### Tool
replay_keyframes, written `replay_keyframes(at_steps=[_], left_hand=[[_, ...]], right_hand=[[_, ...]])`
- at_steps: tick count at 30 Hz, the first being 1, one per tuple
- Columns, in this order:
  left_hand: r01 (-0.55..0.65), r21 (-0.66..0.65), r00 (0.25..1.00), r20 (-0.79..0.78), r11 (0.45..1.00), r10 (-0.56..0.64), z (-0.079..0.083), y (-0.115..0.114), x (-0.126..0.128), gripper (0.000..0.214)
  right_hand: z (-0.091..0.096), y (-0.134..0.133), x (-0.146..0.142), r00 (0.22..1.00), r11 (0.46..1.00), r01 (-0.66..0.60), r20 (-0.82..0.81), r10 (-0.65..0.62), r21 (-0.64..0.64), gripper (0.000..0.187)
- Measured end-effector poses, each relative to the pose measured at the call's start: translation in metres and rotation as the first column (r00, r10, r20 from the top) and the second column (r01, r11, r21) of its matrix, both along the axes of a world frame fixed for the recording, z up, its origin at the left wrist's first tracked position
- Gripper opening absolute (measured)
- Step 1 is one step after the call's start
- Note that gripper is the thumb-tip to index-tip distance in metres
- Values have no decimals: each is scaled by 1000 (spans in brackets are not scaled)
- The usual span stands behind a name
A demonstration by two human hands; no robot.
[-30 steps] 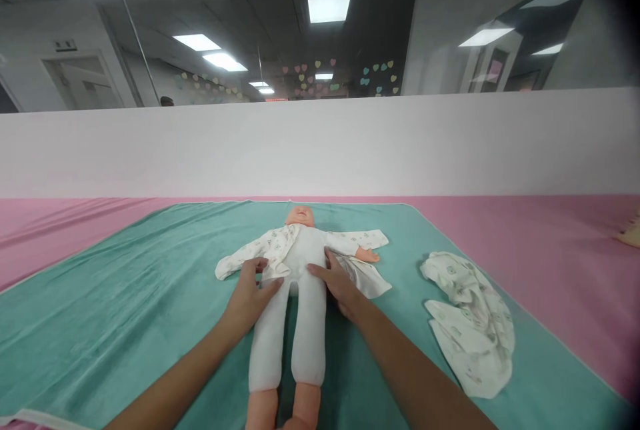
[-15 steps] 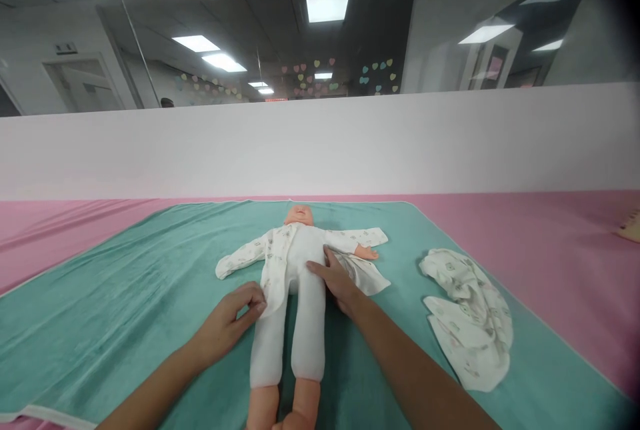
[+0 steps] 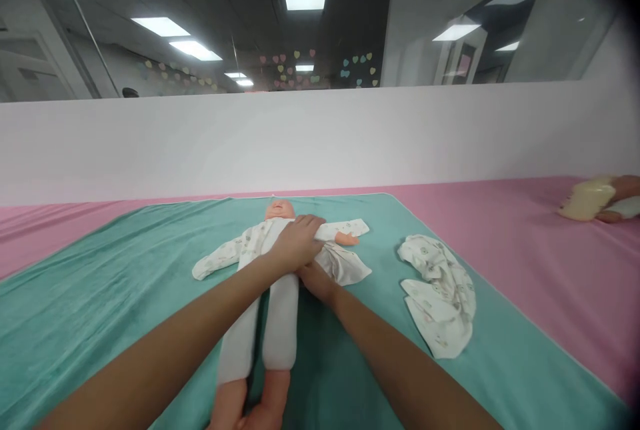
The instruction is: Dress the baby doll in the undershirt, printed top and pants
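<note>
Doll: baby doll (image 3: 283, 323) lies face up, mid-towel, arms out, padded white legs toward the camera, peach feet at the bottom edge of the view.
Onesie: white print onesie (image 3: 255, 247) is under and around the torso, open down the front. The sleeve on the left in view covers that arm; on the right in view, a peach doll hand pokes out of the cuff. A loose flap spreads beside the hip on that side.
Left hand: left hand (image 3: 295, 243) crosses over the body and lies flat on the doll's chest, fingers extended and together, no visible grip.
Right hand: right hand (image 3: 313, 281) sits at the doll's hip, fingers hidden under the onesie flap. Grip unclear.
Towel: teal towel (image 3: 100, 310) lies on a pink sheet (image 3: 525, 237).
Beside towel: crumpled printed garment (image 3: 440, 297) lies on the towel, right of the doll, well apart from the hands.
Far right: pale yellow item (image 3: 587, 199) sits on the sheet next to a skin-toned shape; too cut off to tell what either is.
Back: white partition (image 3: 300, 143), with paper hearts (image 3: 287, 63) on the far wall.
</note>
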State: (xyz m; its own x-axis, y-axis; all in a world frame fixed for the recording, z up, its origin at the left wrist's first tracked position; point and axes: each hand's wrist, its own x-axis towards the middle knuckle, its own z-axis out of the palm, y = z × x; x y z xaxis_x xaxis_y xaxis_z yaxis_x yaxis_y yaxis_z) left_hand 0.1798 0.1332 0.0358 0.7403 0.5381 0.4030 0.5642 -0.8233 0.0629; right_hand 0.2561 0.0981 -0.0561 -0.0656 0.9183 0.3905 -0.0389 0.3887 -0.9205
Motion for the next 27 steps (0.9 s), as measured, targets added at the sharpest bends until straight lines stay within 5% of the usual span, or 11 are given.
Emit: replay_keyframes(at_steps=[4, 6, 10, 13, 15, 20, 24, 27], left_hand=[[42, 39, 937, -349, 998, -25, -9, 32, 47, 40], [58, 23, 893, -447, 998, -42, -12, 43, 56, 24], [22, 36, 883, -469, 999, -2, -10, 57, 56, 17], [12, 49, 875, -483, 999, 13, -6, 63, 53, 18], [15, 52, 861, -508, 999, 13, -4, 67, 52, 17], [-9, 77, 826, -561, 997, 50, -2, 75, 51, 19], [-26, 83, 802, -593, 996, 71, -2, 80, 51, 19], [-27, 90, 809, -583, 996, 75, -2, 81, 50, 19]], right_hand=[[2, -4, 4, 976, 985, -167, 136, 172, -44, 60], [0, -2, 15, 936, 996, -81, 347, 66, 29, 60], [-6, 12, 48, 612, 925, 304, 697, -374, 230, 38], [-10, 20, 72, 360, 780, 579, 783, -506, 238, 34], [-12, 21, 83, 267, 696, 681, 807, -527, 230, 36], [-12, 23, 97, 295, 664, 729, 798, -526, 168, 15], [-15, 28, 103, 313, 621, 768, 758, -573, 152, 16], [-19, 31, 105, 404, 635, 769, 714, -571, 73, 20]])
